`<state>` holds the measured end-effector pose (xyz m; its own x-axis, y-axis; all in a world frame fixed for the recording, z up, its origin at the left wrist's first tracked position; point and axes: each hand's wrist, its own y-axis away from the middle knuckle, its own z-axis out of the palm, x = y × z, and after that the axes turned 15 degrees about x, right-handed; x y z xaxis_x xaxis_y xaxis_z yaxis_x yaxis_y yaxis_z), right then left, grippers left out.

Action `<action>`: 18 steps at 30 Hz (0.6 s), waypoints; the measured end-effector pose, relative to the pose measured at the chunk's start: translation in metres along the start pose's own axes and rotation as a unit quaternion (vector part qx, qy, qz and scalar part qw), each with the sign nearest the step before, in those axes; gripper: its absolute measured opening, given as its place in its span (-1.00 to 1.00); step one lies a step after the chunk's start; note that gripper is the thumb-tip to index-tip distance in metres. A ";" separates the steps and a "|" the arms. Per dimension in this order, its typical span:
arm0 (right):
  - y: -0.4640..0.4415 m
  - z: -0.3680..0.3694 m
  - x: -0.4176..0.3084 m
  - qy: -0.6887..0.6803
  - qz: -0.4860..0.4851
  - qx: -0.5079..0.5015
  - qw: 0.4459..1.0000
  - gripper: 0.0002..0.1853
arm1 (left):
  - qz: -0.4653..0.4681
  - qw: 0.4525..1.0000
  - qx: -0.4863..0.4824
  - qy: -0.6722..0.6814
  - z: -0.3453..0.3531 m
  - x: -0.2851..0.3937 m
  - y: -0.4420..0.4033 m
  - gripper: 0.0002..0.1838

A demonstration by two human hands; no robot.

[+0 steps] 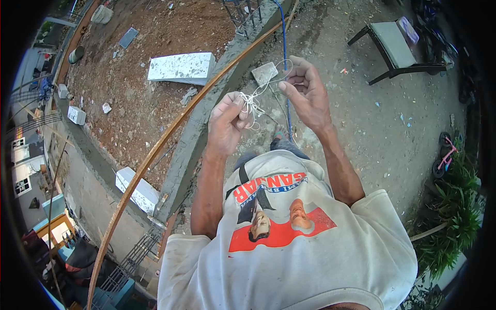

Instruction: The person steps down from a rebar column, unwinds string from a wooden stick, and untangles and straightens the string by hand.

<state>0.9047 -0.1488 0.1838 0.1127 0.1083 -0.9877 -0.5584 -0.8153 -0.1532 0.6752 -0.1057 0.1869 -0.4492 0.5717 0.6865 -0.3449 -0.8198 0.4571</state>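
Observation:
A tangled bundle of thin white string is pinched between the thumb and fingers of my left hand. Loose loops and ends hang from it. One loop of the string runs across to my right hand, which is raised with its fingers curled and its thumb apart from them. Whether the right fingertips hold the string is too small to tell. Beyond the hands, a grey block lies on the ground.
A long wooden strip curves along the left, over a low concrete wall. White blocks lie on brown soil. A blue hose runs ahead. A chair stands at the upper right, plants at the right.

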 end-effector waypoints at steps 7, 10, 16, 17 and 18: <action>-0.025 -0.009 -0.030 0.041 -0.084 0.168 0.981 -0.57 | 0.010 0.998 0.048 -0.037 0.032 -0.003 -0.008 -0.88; -0.033 -0.031 -0.042 0.181 0.065 0.125 0.973 -0.71 | -0.004 0.998 0.046 -0.031 0.036 -0.003 -0.015 -0.90; -0.032 -0.020 -0.029 -0.021 0.047 -0.022 0.998 -0.72 | -0.005 0.995 0.024 -0.099 0.052 0.009 -0.020 -0.84; -0.026 -0.012 -0.029 -0.019 0.045 -0.014 0.999 -0.72 | -0.008 0.995 0.017 -0.101 0.057 0.011 -0.019 -0.84; -0.021 -0.004 -0.029 -0.013 0.040 -0.087 0.995 -0.74 | -0.007 0.993 0.012 -0.120 0.061 0.014 -0.018 -0.84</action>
<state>0.9163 -0.1373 0.2159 0.0509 0.0526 -0.9973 -0.4143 -0.9075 -0.0690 0.7252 -0.0849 0.2222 -0.2345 0.5612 0.7937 -0.3291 -0.8141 0.4784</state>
